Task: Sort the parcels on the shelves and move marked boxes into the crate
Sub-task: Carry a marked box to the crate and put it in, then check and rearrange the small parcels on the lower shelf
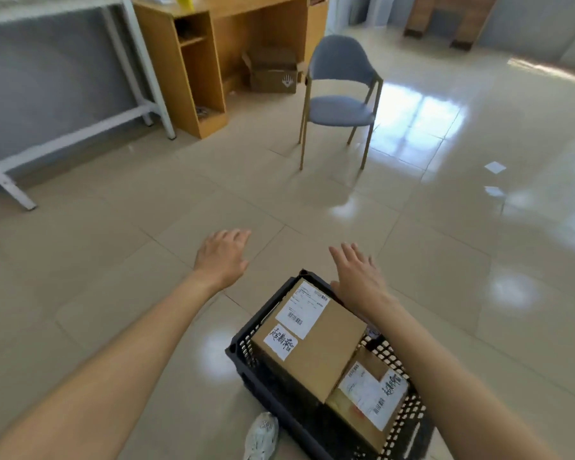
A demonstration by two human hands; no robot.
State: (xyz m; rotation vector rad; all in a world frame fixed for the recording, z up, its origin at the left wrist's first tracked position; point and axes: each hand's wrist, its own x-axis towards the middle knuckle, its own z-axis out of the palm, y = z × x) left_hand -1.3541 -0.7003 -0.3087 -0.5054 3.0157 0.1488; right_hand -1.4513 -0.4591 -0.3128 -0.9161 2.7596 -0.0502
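Looking down from a head-worn camera, a black slotted crate point(262, 390) is seen on a glossy beige tiled floor point(445, 260), low and right of centre. Two brown cardboard boxes are held in it. The larger box point(325, 353) fills the far part of the crate and sits tilted, rising above the rim. Two white labels are stuck to its top: a printed shipping label with barcodes and a smaller one with handwritten characters. The smaller box point(369, 400) lies lower, at the near right, partly covered by the larger box's corner, and a printed label with handwriting beside it is shown on its top.

Both bare forearms are stretched forward. The right hand point(355, 273) is held palm down above the crate's far corner, just beyond the larger box, with fingers straight and slightly spread; nothing is gripped, and contact with the rim cannot be made out. The left hand point(223, 257) is held well to the left of the crate, over bare floor, with fingers relaxed and nothing in it.

A pale sneaker point(261, 436) is seen by the crate's near left side. Further off, a blue chair point(342, 94) with wooden legs, a wooden desk point(196, 78) with an open carton point(272, 71) beneath it, and a white metal frame point(140, 61) are seen.
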